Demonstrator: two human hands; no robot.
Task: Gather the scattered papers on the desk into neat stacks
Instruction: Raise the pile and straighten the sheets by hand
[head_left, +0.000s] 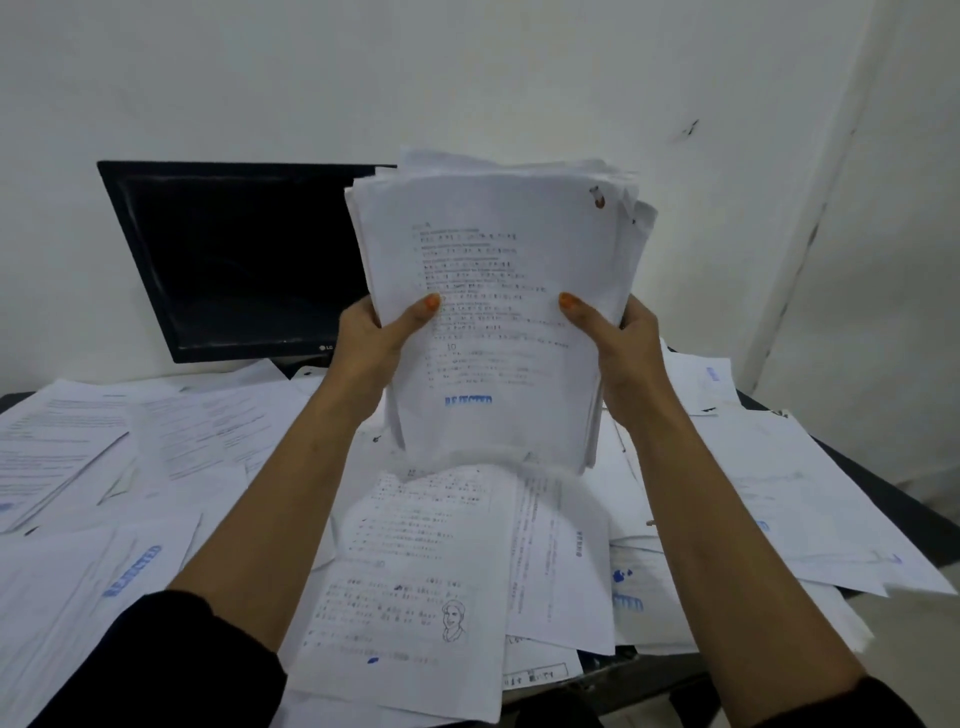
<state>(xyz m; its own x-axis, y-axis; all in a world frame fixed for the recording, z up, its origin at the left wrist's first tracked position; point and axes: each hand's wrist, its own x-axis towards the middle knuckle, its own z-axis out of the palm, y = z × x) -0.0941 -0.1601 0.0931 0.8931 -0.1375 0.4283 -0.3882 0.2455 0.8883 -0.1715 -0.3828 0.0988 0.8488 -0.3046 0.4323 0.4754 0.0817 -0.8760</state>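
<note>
A stack of papers (493, 322) stands upright above the desk (883, 499), held between the left hand (374, 332) at its left edge and the right hand (618, 338) at its right edge. Loose sheets (415, 571) lie overlapping on the desk beneath and on both sides. A monitor (239, 260) stands behind, left of the stack, before the wall (467, 78).

Both arms reach forward and up, bare forearms extended from dark sleeves pushed back near the elbows. The left hand (382, 332) and right hand (618, 332) face each other, raised to the same height — thumbs pointing inward on the near side, fingers curled behind, clamping a paper stack (498, 312) from either edge.
</note>
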